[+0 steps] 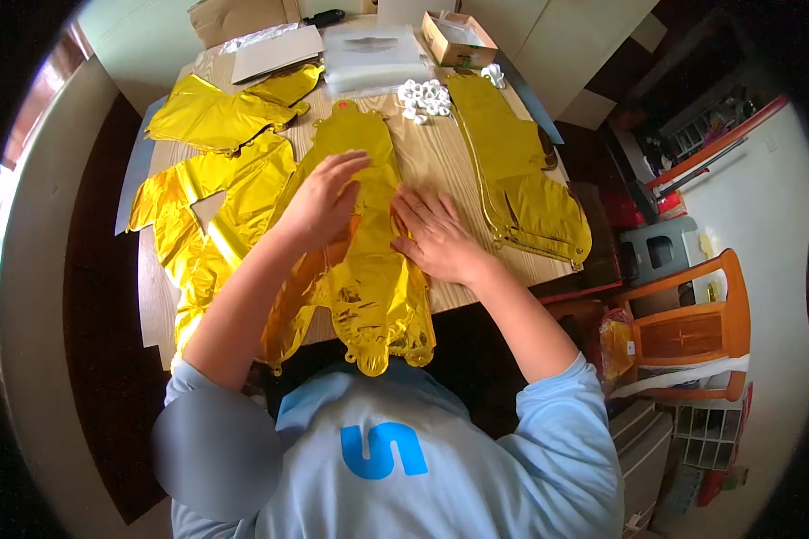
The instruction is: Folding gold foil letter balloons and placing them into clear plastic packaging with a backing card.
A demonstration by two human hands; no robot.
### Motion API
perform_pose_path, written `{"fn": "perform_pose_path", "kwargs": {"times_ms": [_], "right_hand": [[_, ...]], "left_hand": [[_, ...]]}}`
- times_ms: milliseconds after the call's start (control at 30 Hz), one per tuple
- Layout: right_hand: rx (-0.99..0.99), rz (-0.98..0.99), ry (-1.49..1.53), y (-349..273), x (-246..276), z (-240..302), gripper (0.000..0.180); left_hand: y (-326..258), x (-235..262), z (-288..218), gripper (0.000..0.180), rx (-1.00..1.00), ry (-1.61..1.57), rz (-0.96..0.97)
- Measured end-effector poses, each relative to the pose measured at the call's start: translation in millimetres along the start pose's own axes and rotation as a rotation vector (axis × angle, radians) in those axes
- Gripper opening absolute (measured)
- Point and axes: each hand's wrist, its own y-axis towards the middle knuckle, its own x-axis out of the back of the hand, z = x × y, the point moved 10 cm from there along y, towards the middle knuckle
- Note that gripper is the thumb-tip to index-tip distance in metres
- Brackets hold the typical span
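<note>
A flat gold foil balloon (pixel 361 269) lies lengthwise in front of me, its lower end reaching over the table's near edge. My left hand (pixel 325 199) is over its left side, fingers extended and holding nothing; whether it touches the foil I cannot tell. Along the balloon's right edge my right hand (pixel 433 235) rests flat with spread fingers, partly on the foil and partly by the bare wood. More gold foil balloons (pixel 220 112) overlap on the left, one crumpled (pixel 234 202) beside my left forearm. A folded stack of gold foil (pixel 503 162) lies to the right.
At the back of the wooden table (pixel 431 153) are clear plastic bags (pixel 373 58), a pale card sheet (pixel 277 56) and a small open cardboard box (pixel 458 40). Small white rings (pixel 424 97) sit near the right foil stack. A wooden chair (pixel 683 332) and grey stool (pixel 661 250) stand right.
</note>
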Motion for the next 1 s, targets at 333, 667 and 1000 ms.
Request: {"fn": "perform_pose_path", "kwargs": {"times_ms": [333, 667, 1000], "right_hand": [[0.048, 0.081, -0.083, -21.8, 0.0, 17.8, 0.079], [0.159, 0.080, -0.017, -76.5, 8.0, 61.3, 0.080], [0.286, -0.118, 0.169, -61.1, 39.9, 59.0, 0.056]], "left_hand": [[28.4, -63.3, 14.5, 0.035, -0.251, 0.183, 0.059], [14.0, -8.6, 18.3, 0.035, 0.018, -0.041, -0.234], [-308.2, -9.0, -41.4, 0.035, 1.489, -1.052, 0.034]]}}
